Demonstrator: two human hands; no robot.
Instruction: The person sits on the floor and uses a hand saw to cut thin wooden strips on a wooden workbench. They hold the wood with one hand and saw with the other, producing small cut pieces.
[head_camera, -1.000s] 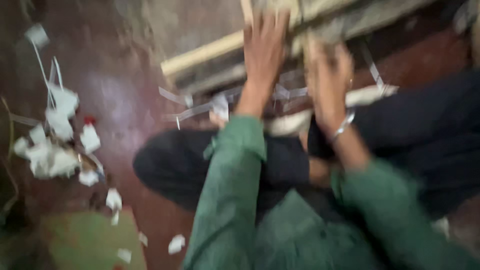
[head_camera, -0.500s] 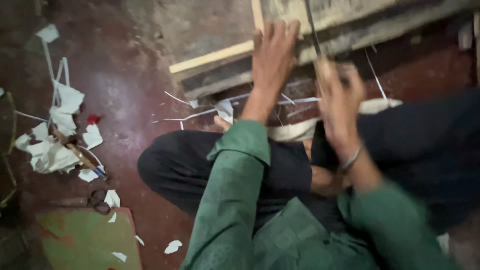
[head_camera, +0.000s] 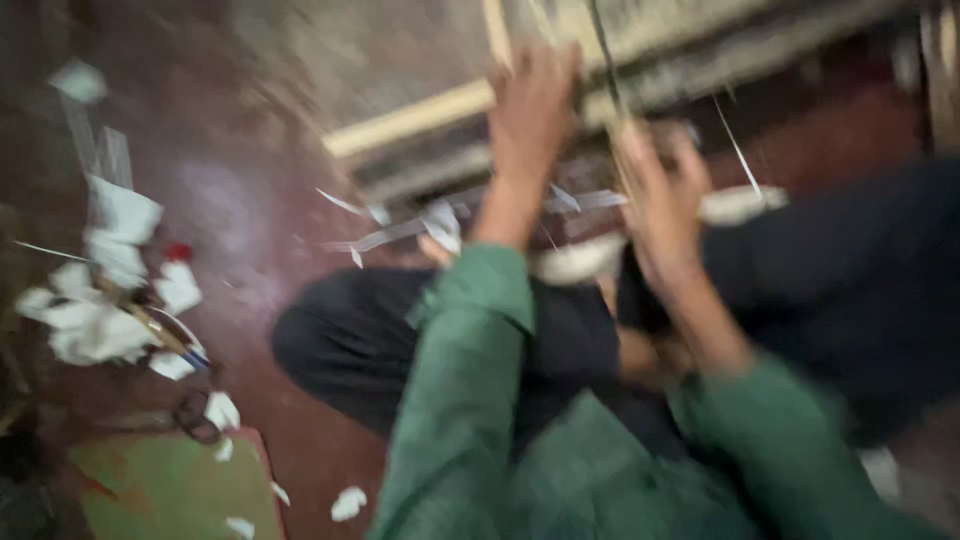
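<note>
The picture is blurred by motion. I sit on a dark red floor in green sleeves and dark trousers. My left hand lies on a pale wooden frame that rests on the floor ahead of my knees, fingers pointing away from me. My right hand is just to its right, closed around a thin dark stick that runs up across the frame. White paper strips lie on the floor under the frame's near edge.
A heap of torn white paper scraps lies at the left, with a small red-capped bottle among them. Dark scissors lie beside a green mat at the lower left. My bent knee fills the middle.
The view has shifted slightly. My right hand has closed on the thin stick and moved down a little. My left hand stays on the wooden frame.
</note>
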